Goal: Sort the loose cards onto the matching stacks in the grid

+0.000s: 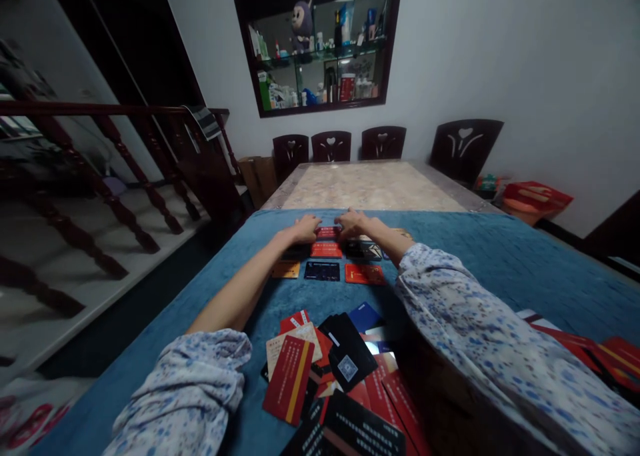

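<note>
My left hand [306, 228] and my right hand [352, 223] reach far forward over the blue cloth, at either side of a red card [328, 233]. The fingers of both hands are bent in at its left and right edges. Nearer to me, an orange-red card [326, 250] lies in the middle row, with a black patterned card [364, 250] partly under my right forearm. The closest row holds a yellow card [287, 270], a dark blue card [323, 271] and a red-orange card [365, 274]. Cards left of the middle row are mostly hidden by my left arm.
A loose heap of cards, with a red one with a gold stripe [289, 379] and a black one with a square code [347, 368], lies close to me. More red cards [575, 344] lie at the right. Chairs [384, 143] stand beyond the table [370, 184].
</note>
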`<state>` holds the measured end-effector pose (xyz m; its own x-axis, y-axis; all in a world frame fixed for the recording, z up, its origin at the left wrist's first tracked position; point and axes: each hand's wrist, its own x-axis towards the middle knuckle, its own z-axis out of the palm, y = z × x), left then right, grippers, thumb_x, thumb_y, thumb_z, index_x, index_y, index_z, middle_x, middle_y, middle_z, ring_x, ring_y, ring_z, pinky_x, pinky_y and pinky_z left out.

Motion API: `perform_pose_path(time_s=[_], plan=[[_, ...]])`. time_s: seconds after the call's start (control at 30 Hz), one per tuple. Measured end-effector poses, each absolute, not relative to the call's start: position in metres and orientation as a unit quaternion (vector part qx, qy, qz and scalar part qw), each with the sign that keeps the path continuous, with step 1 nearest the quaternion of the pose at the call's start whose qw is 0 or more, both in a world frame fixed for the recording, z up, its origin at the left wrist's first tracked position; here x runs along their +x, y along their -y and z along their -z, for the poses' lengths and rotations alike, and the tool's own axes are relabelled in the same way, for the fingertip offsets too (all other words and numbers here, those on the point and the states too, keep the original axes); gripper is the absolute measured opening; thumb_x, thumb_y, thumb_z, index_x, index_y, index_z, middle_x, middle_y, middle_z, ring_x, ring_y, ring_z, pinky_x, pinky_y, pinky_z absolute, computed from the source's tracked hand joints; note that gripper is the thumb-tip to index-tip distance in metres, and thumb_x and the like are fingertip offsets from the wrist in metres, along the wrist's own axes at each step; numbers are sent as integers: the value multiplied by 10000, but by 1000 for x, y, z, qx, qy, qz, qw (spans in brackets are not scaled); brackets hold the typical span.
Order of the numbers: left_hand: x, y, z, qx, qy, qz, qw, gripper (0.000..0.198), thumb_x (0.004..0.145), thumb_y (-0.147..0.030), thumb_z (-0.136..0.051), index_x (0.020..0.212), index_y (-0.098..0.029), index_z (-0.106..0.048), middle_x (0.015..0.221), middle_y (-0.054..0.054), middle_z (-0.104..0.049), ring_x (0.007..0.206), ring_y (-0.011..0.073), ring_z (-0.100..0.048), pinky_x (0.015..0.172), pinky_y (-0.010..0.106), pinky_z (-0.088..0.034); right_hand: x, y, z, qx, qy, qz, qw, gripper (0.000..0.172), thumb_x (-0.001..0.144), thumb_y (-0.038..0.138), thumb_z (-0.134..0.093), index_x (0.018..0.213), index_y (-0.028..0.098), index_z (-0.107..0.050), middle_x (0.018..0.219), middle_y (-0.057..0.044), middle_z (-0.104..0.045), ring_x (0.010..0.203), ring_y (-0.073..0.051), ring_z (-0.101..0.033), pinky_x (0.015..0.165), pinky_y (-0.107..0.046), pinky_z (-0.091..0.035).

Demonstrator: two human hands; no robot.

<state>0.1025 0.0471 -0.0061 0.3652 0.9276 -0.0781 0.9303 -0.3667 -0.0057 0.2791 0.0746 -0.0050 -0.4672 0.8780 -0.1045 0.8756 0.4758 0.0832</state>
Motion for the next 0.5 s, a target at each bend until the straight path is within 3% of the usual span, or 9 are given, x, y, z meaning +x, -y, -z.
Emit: perform_pose_path(time_s=[0.23, 0.5], plan=[[90, -19, 2, 839, -542, -44, 5, 454, 805, -99, -490, 1250, -171, -544, 1331, 144, -500, 1269, 309, -428, 1023, 517, -396, 291, -53, -4, 483, -874, -54, -4, 546, 814, 436, -632, 1305, 199, -602, 1251, -167, -616, 1191, -364, -442, 919, -494, -385], [72, 26, 2, 838, -536, -97, -15, 173, 840, -112, -482, 967, -161, -589, 1145, 130, -572, 1123, 300, -483, 929, 493, -404, 292, -10, -15, 423, -899, -76, -77, 219, 851, 231, -563, 1001, 199, -720, 1077, -115, -686, 1087, -294, -474, 792, -363, -341]])
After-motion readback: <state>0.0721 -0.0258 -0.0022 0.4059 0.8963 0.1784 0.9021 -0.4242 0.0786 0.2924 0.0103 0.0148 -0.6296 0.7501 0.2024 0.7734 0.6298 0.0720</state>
